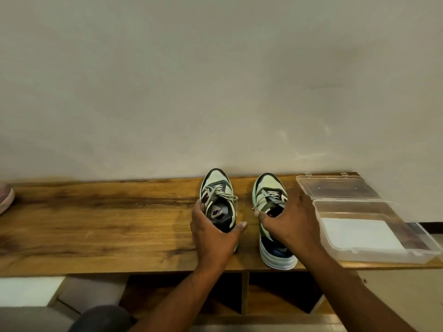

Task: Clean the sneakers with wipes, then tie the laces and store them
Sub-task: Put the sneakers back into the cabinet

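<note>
standing side by side on a wooden bench top (96,226), two green and white sneakers point their toes toward the pale wall (215,80). the left sneaker (217,188) sits a little farther back than the right sneaker (268,195), and a strip of bare wood shows between them.

the left hand (213,233) wraps around the heel of the left sneaker, fingers curled down its outer side and the thumb hooked round the inner side, so the grip is closed on the shoe. the laces (215,194) of this shoe lie in loose loops over the tongue (whether they are knotted i cannot tell).

the right hand (291,221) lies over the collar and opening of the right sneaker, thumb on the inner edge and fingers bent over the outer edge, gripping it from above. the heel of that shoe juts out past the wrist toward the bench's front edge.

just to the right of the shoes is a clear plastic box (383,256), with its lid (340,188) swung open toward the wall. a flat white pad (359,233) (probably the wipes, though too plain to be sure) lies inside the box.

at the far left edge of the bench, part of a pinkish shoe (5,197) pokes into view. below the top there are open shelves (275,295), dark inside.
</note>
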### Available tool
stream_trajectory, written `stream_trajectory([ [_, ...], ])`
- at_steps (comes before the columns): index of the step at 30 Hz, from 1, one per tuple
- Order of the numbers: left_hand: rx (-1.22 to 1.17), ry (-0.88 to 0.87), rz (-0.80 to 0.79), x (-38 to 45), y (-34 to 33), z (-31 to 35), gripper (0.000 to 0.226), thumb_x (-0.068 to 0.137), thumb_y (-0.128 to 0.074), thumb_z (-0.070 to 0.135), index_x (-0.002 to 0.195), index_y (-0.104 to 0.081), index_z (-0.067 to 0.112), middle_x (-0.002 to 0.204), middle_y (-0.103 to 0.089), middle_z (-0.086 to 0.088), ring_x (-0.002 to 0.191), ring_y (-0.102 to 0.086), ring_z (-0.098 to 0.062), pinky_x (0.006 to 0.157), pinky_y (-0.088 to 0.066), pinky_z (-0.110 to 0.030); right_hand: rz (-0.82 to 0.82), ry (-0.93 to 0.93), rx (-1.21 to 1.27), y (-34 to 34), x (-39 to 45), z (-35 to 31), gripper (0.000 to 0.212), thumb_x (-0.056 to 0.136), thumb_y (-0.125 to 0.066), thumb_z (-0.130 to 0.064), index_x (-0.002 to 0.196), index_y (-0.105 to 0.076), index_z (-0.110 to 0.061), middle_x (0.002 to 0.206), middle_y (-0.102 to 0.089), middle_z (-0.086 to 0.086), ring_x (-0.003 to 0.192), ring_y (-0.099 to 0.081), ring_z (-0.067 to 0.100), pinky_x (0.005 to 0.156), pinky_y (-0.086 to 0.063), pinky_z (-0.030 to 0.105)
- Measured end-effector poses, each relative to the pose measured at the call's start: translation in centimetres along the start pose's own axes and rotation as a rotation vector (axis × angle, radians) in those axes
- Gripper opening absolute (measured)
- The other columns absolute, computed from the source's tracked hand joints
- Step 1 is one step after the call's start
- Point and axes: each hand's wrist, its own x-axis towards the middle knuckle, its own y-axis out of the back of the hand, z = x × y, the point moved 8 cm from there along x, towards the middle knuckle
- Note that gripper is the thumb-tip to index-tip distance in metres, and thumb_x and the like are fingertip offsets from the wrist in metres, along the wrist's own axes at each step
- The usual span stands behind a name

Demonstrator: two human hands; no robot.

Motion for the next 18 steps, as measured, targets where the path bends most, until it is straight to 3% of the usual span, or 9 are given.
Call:
stream_trajectory([
  [4,-0.059,0.073,0.035,-0.6,-0.3,-1.7,0.125,0.056,-0.100,0.043,0.155,-0.028,0.025,0.153,-0.045,-0.001,0.141,-0.046,-0.023,0.111,-0.048,-0.047,-0.037,-0.136,0.160,-1.0,-1.5,1.7,0.106,0.053,-0.071,-0.083,0.138,-0.043,-0.025,0.130,-0.060,0.005,0.118,-0.061,0.030,0.093,-0.056,0.047],
  [9,0.020,0.054,0.028,-0.7,-0.9,-2.1,0.114,0.065,-0.097,0.039,0.158,-0.034,0.017,0.151,-0.047,-0.005,0.141,-0.045,-0.025,0.111,-0.047,-0.044,-0.024,-0.103,0.084,-1.9,-2.7,0.4,0.108,0.063,-0.076,-0.074,0.148,-0.033,-0.021,0.143,-0.049,0.008,0.130,-0.053,0.031,0.098,-0.053,0.045],
  [18,-0.016,0.021,-0.031,-2.1,0.2,-2.8,0.104,0.073,-0.092,0.035,0.159,-0.034,0.022,0.154,-0.045,-0.002,0.143,-0.041,-0.021,0.112,-0.046,-0.044,-0.015,0.005,0.127,-3.6,-4.5,-2.6,0.107,0.065,-0.076,-0.070,0.149,-0.029,-0.024,0.144,-0.049,0.004,0.129,-0.054,0.028,0.096,-0.053,0.040],
])
